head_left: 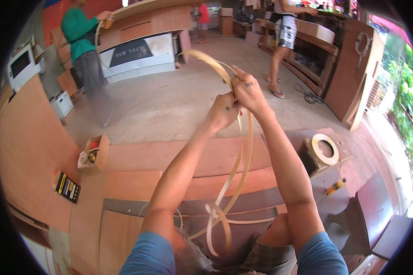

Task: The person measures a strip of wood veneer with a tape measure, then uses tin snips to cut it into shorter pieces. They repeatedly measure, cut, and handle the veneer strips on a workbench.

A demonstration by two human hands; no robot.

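Both my hands are raised in the middle of the view, close together, gripping a long, thin tan edging strip (246,165). My right hand (247,90) is closed on it just above and to the right of my left hand (222,112), which also has fingers wrapped round it. The strip's upper part arches forward to the left, and its lower lengths hang in loops between my forearms, over flat wooden boards (174,153). Parts of the strip inside my grip are hidden.
A strip roll (325,149) and yellow-handled tool (336,186) lie right; an open box (92,152) and black-and-yellow pack (66,187) left. A co-worker in green (80,34) holds a strip by a workbench (142,27); another person (284,32) stands right, a third in red (203,16) farther back.
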